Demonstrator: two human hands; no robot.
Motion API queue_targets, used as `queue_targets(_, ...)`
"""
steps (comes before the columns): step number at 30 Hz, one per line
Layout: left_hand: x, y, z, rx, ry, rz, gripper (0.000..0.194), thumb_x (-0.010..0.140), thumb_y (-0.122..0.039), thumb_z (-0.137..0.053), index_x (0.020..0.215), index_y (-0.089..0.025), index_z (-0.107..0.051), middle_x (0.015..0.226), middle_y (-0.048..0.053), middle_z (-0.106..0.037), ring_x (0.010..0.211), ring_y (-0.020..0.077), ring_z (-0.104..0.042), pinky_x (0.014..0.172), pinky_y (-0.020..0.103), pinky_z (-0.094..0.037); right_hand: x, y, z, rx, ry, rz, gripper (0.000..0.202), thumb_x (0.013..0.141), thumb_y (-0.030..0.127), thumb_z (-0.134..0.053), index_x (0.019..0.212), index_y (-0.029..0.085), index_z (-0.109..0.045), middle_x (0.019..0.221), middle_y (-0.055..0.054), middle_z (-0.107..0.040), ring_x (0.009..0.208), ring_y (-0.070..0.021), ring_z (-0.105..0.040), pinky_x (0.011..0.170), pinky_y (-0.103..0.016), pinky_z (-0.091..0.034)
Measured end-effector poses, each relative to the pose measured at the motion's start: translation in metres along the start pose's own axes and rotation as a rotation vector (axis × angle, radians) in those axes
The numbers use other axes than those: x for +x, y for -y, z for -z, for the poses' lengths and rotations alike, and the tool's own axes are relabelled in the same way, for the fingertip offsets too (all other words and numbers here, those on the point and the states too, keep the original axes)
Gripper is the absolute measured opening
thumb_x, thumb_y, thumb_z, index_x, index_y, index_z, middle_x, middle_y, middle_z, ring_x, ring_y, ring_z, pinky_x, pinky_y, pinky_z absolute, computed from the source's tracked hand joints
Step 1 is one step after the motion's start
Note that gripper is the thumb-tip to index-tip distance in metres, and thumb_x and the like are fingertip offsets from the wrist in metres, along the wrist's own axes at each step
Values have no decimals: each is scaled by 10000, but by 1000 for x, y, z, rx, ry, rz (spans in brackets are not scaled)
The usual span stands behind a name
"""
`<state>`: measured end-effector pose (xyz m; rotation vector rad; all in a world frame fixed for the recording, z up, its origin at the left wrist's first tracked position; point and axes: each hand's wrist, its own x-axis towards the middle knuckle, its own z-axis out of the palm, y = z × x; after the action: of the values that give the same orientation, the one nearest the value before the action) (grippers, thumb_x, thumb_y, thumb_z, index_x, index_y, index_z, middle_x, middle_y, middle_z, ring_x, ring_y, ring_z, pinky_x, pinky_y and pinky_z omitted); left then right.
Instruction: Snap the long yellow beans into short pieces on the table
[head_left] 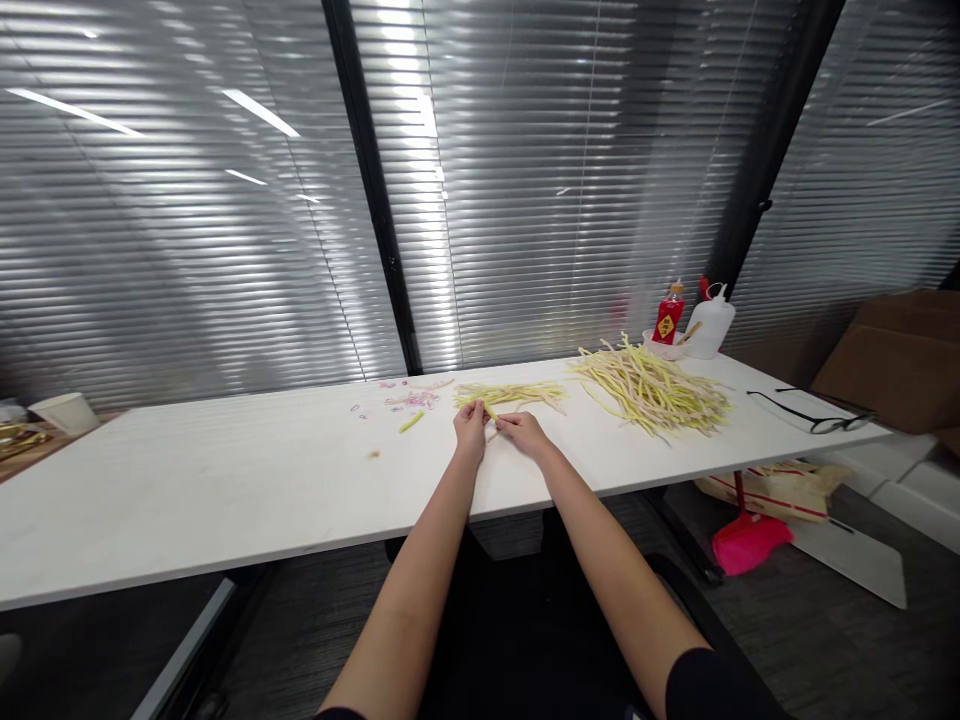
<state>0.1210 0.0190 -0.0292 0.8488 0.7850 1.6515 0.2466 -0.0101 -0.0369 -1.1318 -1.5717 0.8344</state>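
Between my two hands a short stretch of a thin yellow strip [490,411] shows, and its kind is too small to make out. My left hand [470,425] is closed on it with the fingers pinched together. From the other side my right hand [523,430] pinches at its end. Just beyond both hands lies a flat row of long yellow and beige strips [517,394]. To the left are several small pink and purple loops [418,400], and one short yellow piece [412,421] lies in front of them.
A large loose pile of similar strips [652,385] covers the table's right part. Behind it stand a red bottle [667,316], a shallow bowl [660,350] and a white squeeze bottle [711,328]. Black glasses [829,424] lie near the right end of the white table [225,490].
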Motion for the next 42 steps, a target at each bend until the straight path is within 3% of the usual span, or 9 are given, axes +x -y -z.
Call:
queue_targets(9,-1,0,1,62,-7,-1,371,603,-434,-770,746,-137,-601,684,-3,-578,637,91,-538,656,252,-452,2,-3,0,-60,-4,35,298,738,426,-593,768,170,-742,731,-31,-700,725,-188,-604,675,-280,-444)
queue_targets(18,-5,-7,-1,42,39,100,322,641,-376,-767,792,-155,-589,691,-17,-559,598,72,-548,591,215,-457,6,-14,-2,-105,-40,73,293,789,397,-525,775,177,-717,716,-22,-680,697,-167,-588,686,-271,-447)
queue_targets(26,-10,-14,-6,90,52,109,420,629,-457,-762,899,-179,-599,789,-1,-598,608,80,-560,559,214,-426,3,-5,-1,-94,-45,104,336,832,424,-480,858,178,-707,779,-35,-688,725,-175,-594,686,-275,-443)
queue_targets(33,-13,-11,-3,272,191,58,394,617,-499,-759,601,-153,-572,481,-55,-413,477,70,-390,495,225,-308,1,-3,0,-68,-22,106,361,843,449,-469,850,171,-699,795,-43,-689,721,-170,-581,696,-276,-442)
queue_targets(42,-8,-6,-1,151,200,85,362,581,-445,-791,579,-147,-586,501,-46,-424,492,75,-402,501,237,-310,2,-8,-2,-56,25,96,301,819,419,-521,809,181,-704,794,-31,-697,734,-170,-598,719,-279,-449)
